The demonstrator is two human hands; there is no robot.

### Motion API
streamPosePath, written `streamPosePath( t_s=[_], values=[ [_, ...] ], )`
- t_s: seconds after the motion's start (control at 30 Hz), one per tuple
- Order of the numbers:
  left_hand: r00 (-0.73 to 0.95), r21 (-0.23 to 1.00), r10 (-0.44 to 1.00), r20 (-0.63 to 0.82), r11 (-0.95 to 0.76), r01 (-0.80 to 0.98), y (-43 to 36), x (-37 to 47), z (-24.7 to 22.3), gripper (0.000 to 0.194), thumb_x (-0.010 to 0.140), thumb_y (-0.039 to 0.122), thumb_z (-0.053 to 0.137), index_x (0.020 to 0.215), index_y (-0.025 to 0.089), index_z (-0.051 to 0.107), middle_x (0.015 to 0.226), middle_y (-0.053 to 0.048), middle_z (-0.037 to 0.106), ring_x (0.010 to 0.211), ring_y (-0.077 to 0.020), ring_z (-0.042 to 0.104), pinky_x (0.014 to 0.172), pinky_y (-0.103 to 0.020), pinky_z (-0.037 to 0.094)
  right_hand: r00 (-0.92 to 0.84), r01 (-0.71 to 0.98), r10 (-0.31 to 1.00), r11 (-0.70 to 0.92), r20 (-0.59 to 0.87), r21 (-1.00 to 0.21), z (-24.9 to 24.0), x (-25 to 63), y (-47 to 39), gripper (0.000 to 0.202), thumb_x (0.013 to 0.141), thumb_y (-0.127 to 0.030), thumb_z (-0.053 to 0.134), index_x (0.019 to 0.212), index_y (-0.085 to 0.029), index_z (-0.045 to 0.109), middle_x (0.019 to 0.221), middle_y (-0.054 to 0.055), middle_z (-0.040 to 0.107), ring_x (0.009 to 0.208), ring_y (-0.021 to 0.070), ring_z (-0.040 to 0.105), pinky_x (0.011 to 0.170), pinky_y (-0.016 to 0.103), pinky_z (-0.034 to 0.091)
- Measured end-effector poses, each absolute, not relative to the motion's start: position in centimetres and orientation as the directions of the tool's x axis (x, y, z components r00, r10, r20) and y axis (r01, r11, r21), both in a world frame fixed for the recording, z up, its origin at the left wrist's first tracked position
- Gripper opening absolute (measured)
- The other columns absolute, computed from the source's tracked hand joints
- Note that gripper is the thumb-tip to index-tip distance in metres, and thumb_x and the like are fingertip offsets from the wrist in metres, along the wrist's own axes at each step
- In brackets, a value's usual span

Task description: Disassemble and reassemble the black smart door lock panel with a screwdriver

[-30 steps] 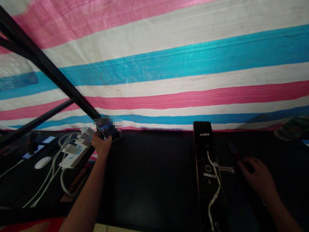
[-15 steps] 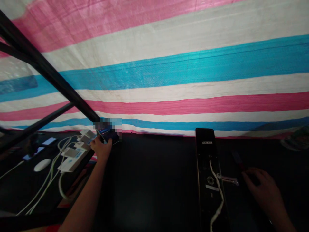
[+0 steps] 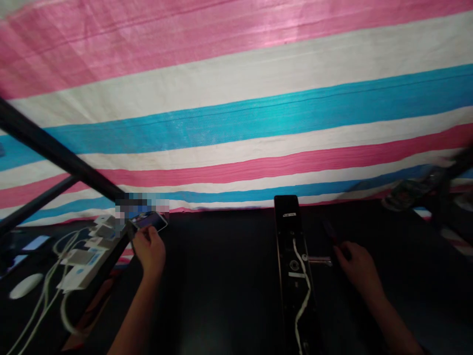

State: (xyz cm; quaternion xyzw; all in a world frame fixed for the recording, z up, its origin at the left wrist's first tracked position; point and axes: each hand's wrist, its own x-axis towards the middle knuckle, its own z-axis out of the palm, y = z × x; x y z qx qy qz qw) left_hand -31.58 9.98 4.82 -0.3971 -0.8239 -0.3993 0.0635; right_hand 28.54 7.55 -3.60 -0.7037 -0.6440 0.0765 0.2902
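Observation:
My left hand (image 3: 150,249) is at the table's far left edge, its fingers closed at the lower edge of a phone (image 3: 159,222) with a lit screen. Part of that phone is pixelated. On the right, my right hand (image 3: 358,266) has its fingers curled round a slim dark tool (image 3: 328,230) with a reddish part near the grip; its exact kind is too dark to make out. Between the hands lies a long black panel (image 3: 286,231) with a white cable (image 3: 305,291) along it. A small metal wrench (image 3: 320,260) rests against the panel's right side.
A white power strip (image 3: 83,268) with several plugs and pale cables sits at the left, beside a white mouse (image 3: 25,286). A black metal bar (image 3: 55,148) slants across the upper left. Striped sheeting (image 3: 236,118) hangs behind the black table (image 3: 221,276).
The view has shifted right, so the panel and power strip appear further left. My left hand has altered its hold at the phone's edge. The right hand keeps the dark tool.

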Motion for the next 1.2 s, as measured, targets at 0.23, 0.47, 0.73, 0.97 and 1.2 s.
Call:
streamPosePath(
  t_s=[0.23, 0.47, 0.73, 0.97, 1.2],
  values=[
    [-0.396, 0.970, 0.918, -0.032, 0.124, 0.209, 3.2, -8.5, 0.9, 0.049, 0.086, 0.061, 0.058, 0.116, 0.023, 0.060, 0.121, -0.013, 0.069, 0.109, -0.0296, 0.069, 0.094, -0.044, 0.057, 0.255, 0.393, 0.947, 0.083, 0.195, -0.916, 5.6, 25.1, 10.4, 0.034, 0.090, -0.054, 0.056, 0.075, -0.024, 0.057, 0.056, -0.003, 0.054, 0.048, 0.0154, 0.050, 0.046, 0.027, 0.035],
    [-0.142, 0.966, 0.969, -0.203, 0.222, 0.131, -0.2, 2.5, 0.3, 0.066, 0.092, 0.057, 0.053, 0.146, 0.020, 0.045, 0.146, -0.016, 0.060, 0.137, -0.0293, 0.056, 0.116, -0.044, 0.043, 0.367, 0.097, 0.794, 0.486, 0.485, -0.869, 14.2, 20.1, 13.9, 0.023, 0.094, -0.043, 0.064, 0.087, -0.023, 0.057, 0.071, -0.001, 0.067, 0.053, 0.0126, 0.059, 0.056, 0.027, 0.050],
    [-0.140, 0.955, 0.975, -0.174, 0.202, 0.216, -0.3, 2.2, 0.1, 0.070, 0.094, 0.057, 0.049, 0.152, 0.019, 0.040, 0.148, -0.017, 0.059, 0.139, -0.0299, 0.054, 0.115, -0.045, 0.043, 0.198, 0.407, 0.737, 0.538, 0.647, -0.738, 12.7, 19.3, 17.7, 0.022, 0.100, -0.041, 0.054, 0.091, -0.023, 0.062, 0.077, 0.005, 0.074, 0.072, 0.0224, 0.073, 0.075, 0.037, 0.056],
    [-0.127, 0.957, 0.977, -0.173, 0.197, 0.211, -0.2, 2.4, 0.3, 0.074, 0.092, 0.062, 0.049, 0.152, 0.018, 0.040, 0.143, -0.018, 0.062, 0.136, -0.0291, 0.057, 0.113, -0.043, 0.045, 0.101, 0.491, 0.722, 0.562, 0.684, -0.666, 13.5, 19.5, 17.8, 0.021, 0.100, -0.039, 0.053, 0.091, -0.023, 0.062, 0.076, 0.005, 0.073, 0.073, 0.0229, 0.072, 0.075, 0.037, 0.055],
    [-0.122, 0.956, 0.975, -0.183, 0.206, 0.211, -0.2, 2.3, 0.5, 0.074, 0.092, 0.060, 0.048, 0.152, 0.018, 0.039, 0.143, -0.017, 0.063, 0.134, -0.0285, 0.059, 0.112, -0.042, 0.046, 0.026, 0.533, 0.728, 0.570, 0.685, -0.626, 13.9, 19.3, 17.7, 0.023, 0.101, -0.040, 0.050, 0.091, -0.023, 0.062, 0.076, 0.006, 0.074, 0.074, 0.0228, 0.072, 0.076, 0.037, 0.055]
  ],
)
